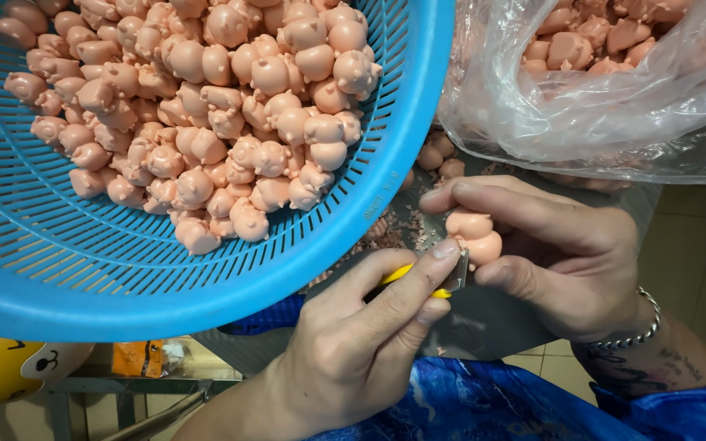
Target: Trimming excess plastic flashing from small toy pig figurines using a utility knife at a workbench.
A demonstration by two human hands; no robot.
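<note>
My right hand (561,253) pinches a small pink pig-shaped figure (474,235) between thumb and fingers. My left hand (361,343) grips a small yellow-handled blade (435,280), its metal edge pressed against the bottom of the figure. Both hands meet just below the rim of a blue plastic colander (369,212), which holds several of the same pink figures (206,114) heaped together. Pink shavings (394,233) lie scattered beneath the hands.
A clear plastic bag (606,122) at the upper right holds more pink figures. Blue cloth (484,404) covers my lap below. A yellow round object (2,367) sits at lower left beside a metal frame. Tiled floor shows at the right.
</note>
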